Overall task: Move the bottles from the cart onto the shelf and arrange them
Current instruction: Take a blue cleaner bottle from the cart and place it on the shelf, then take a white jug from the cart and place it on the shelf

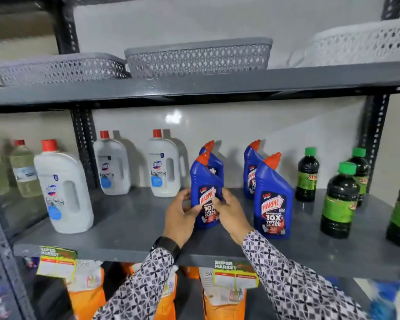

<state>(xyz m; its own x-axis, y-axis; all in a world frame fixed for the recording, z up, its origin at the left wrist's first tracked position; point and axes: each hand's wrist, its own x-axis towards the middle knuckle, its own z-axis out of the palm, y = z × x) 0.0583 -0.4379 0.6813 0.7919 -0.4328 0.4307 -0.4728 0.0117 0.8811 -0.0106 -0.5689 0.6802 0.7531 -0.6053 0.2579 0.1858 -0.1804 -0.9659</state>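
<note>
Your left hand (183,213) and right hand (229,211) have fingers (215,200) clamped on a blue Harpic bottle (206,192) standing on the shelf (129,218), just left of another front Harpic bottle (273,199). Most bottles look shelved already; this one seems to need only straightening, and you cannot see the cart.

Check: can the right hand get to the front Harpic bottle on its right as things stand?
Probably yes. The right hand is beside that front Harpic bottle, with bare shelf between them, but it is gripping another Harpic bottle with the left hand.
</note>
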